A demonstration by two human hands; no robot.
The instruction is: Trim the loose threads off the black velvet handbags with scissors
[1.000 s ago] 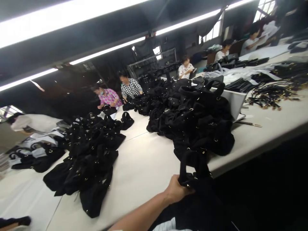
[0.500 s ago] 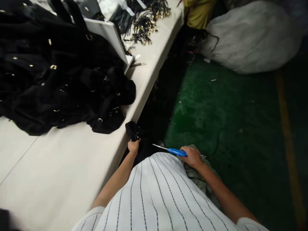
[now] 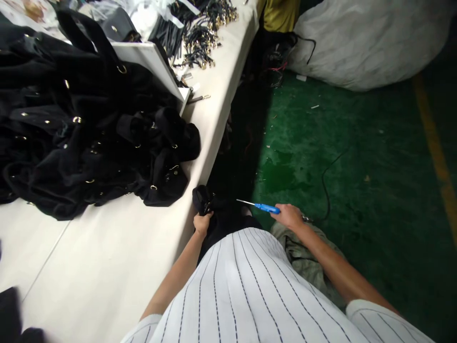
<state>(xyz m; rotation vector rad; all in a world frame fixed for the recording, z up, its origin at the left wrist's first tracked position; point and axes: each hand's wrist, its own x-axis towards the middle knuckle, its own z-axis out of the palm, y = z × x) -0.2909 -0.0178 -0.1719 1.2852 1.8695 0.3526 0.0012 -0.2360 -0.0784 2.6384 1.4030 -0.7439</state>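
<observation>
My left hand [image 3: 202,223] is closed on a black fabric bag [image 3: 204,201] held just off the edge of the white table [image 3: 107,267]. My right hand [image 3: 290,215] grips blue-handled scissors [image 3: 260,206], the blades pointing left toward the bag. Both hands hover over my lap, above my striped shirt. A large pile of black bags [image 3: 82,128] with gold rings lies on the table to the left of my left hand.
A white board [image 3: 150,64] leans against the pile. Black straps with metal clasps [image 3: 200,28] lie further along the table. A big white sack [image 3: 367,38] sits on the green floor [image 3: 357,157] to the right, with a cable nearby.
The view swung from the room and co-workers down to my lap. My right hand with the scissors came into view; the left hand keeps hold of the black bag at the table edge.
</observation>
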